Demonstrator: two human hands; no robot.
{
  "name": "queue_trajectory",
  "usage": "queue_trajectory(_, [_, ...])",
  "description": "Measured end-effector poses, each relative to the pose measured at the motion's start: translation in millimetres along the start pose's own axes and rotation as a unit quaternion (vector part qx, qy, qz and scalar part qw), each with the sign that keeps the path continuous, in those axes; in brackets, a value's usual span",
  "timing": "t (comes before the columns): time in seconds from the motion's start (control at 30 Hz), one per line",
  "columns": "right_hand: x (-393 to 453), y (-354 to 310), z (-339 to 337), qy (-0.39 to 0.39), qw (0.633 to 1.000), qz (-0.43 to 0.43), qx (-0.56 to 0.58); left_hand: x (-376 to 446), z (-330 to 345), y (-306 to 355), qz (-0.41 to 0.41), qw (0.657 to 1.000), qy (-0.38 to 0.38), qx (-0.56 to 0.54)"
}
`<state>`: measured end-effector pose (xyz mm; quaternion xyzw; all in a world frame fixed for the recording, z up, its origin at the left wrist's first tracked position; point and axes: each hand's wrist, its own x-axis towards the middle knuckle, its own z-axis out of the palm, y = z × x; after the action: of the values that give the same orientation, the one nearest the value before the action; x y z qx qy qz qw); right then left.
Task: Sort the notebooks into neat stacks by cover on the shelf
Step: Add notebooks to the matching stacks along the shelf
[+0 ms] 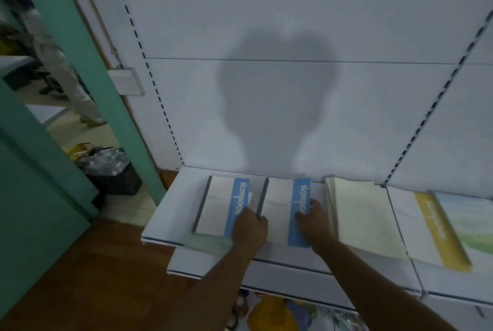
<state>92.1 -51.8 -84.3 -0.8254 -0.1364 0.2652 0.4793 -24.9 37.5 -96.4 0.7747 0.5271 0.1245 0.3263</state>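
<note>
On the white shelf (165,213), you have two blue-striped notebooks side by side, both lying flat with dark spines to the left. Your left hand (249,229) sits between them, fingers curled over the dark spine edge of the right blue notebook (280,208), grip clamped on that edge; the heel of the hand covers the lower right corner of the left blue notebook (218,205). Your right hand (312,218) rests on the blue stripe of that same right notebook, thumb on the cover and fingers wrapped round its right edge, so that grip is clamped on it too. Under the left notebook, a pale green cover (205,244) sticks out past the front lip of the shelf. Just right of your right hand lies a fanned cream stack (365,218), then a yellow-striped notebook (418,226), then a sky-and-grass cover (469,221) overlapping it at the frame edge. Your shadow falls on the white back panel (266,23). Left of the shelf: teal door frame (80,63), black bin (112,170) on the floor
</note>
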Motion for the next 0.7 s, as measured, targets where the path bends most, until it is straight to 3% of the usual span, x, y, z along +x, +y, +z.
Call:
queue_trajectory(0.17, [-1.1, -14.7, 35.0, -0.049, 0.998, -0.026, -0.001, 10.4, -25.4, -26.2, -0.028, 0.998, 0.057, 0.000])
queue_trajectory(0.37, [-9.6, -27.8, 83.8, -0.113, 0.992, -0.042, -0.047, 22.0, -58.9, -62.1, -0.095, 0.981, 0.119, 0.124])
queue_trajectory(0.7, [-13.4, -25.0, 119.8, -0.117, 0.990, -0.005, -0.084, 31.4, -70.4, -85.7, -0.082, 0.988, 0.104, 0.084])
